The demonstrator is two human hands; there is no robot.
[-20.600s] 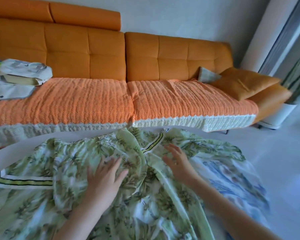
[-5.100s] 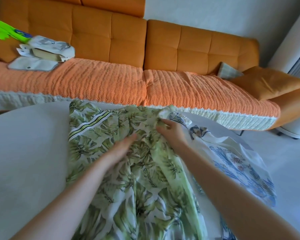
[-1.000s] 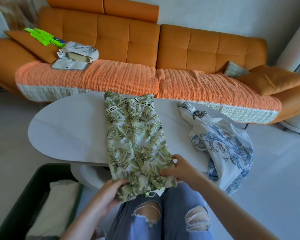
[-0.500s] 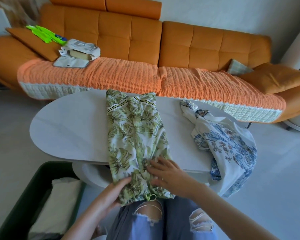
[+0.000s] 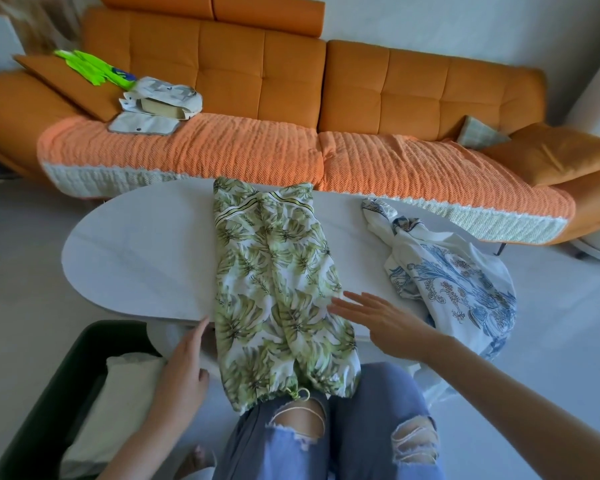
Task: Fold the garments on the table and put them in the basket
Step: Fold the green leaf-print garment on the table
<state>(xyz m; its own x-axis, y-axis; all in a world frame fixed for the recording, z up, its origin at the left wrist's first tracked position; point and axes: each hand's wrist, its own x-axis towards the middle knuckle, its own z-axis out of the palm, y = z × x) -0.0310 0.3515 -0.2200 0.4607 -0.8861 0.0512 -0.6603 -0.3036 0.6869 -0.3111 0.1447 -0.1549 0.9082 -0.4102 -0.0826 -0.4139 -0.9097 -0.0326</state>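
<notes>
A green leaf-print garment (image 5: 274,282) lies folded into a long narrow strip across the white oval table (image 5: 136,251), its lower end hanging over the near edge onto my knees. My left hand (image 5: 184,368) is flat at the strip's left side by the table edge, fingers straight. My right hand (image 5: 378,320) lies flat with spread fingers at the strip's right edge. A crumpled white garment with blue print (image 5: 447,282) lies on the right end of the table. The dark basket (image 5: 66,386) stands on the floor at lower left with a folded white piece (image 5: 118,403) inside.
An orange sofa (image 5: 291,98) with a knitted orange cover runs behind the table. On its left seat lie pale bags (image 5: 156,102) and a bright green item (image 5: 90,67). Cushions sit at its right end. My legs in torn jeans (image 5: 326,438) are below the table.
Both hands have let go of the green garment's lower end. My right hand slid to its right edge and flattened, and my left hand moved to the left edge.
</notes>
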